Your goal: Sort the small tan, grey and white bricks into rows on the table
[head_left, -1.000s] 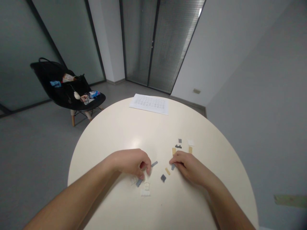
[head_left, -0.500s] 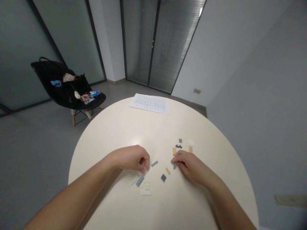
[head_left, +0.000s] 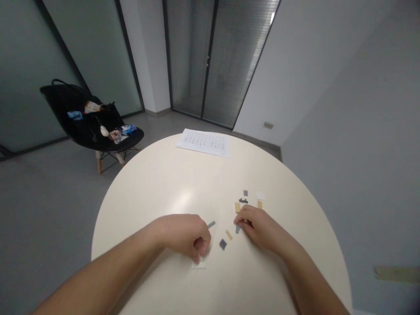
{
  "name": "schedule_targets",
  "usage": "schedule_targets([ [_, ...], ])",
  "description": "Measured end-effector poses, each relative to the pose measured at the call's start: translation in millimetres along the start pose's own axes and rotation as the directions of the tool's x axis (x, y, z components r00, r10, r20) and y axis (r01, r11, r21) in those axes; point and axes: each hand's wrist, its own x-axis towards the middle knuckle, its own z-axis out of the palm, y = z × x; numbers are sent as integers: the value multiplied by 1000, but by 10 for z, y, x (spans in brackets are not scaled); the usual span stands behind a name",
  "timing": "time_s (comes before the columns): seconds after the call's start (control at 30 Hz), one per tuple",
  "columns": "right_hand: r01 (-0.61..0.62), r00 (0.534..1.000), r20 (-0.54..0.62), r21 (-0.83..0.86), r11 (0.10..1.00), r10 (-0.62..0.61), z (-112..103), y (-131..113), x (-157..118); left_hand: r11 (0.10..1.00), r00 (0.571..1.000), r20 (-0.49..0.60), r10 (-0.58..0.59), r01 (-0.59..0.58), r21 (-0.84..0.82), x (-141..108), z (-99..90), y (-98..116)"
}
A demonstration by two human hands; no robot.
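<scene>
Across the round cream desk (head_left: 197, 175), toy-brick pieces (head_left: 223, 244) are scattered; a white piece (head_left: 198, 265) is partly covered by the left hand (head_left: 188, 234), a grey piece (head_left: 237, 229) by the right hand (head_left: 256, 224). Fingers (head_left: 206, 240) are curled on both; whether anything is gripped cannot be told.

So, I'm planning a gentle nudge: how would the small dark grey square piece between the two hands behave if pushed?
The dark grey square piece looks small, so it's probably light. Its straight edges suggest a stiff part, perhaps plastic. Being flat-sided, it would likely slide across the smooth cream tabletop rather than roll.
</scene>
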Motion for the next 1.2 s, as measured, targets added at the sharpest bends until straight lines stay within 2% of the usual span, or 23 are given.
schedule_targets([
  [0.07,-9,1000,8,-6,1000,9,-3,-1,8,999,1000,1,22,-22,48,20,48,26],
  [0.17,-6,1000,-1,-9,1000,6,-11,9,21,992,1000,-3,-7,7,126,45,118,33],
  [0.37,-29,993,-117,-19,999,27,-57,37,22,973,997,-60,-38,51,223,75,141,38],
  [0.57,-52,986,-161,-32,998,47,-67,60,0,979,982,-173,-71,102,177,125,95,-52],
  [0.73,-69,980,-188,-35,997,61,-51,96,5,970,955,-291,-56,122,212,153,59,-110],
  [1.2,-85,966,-245,-25,996,76,-51,136,8,920,953,-301,-46,157,358,128,88,-1],
])
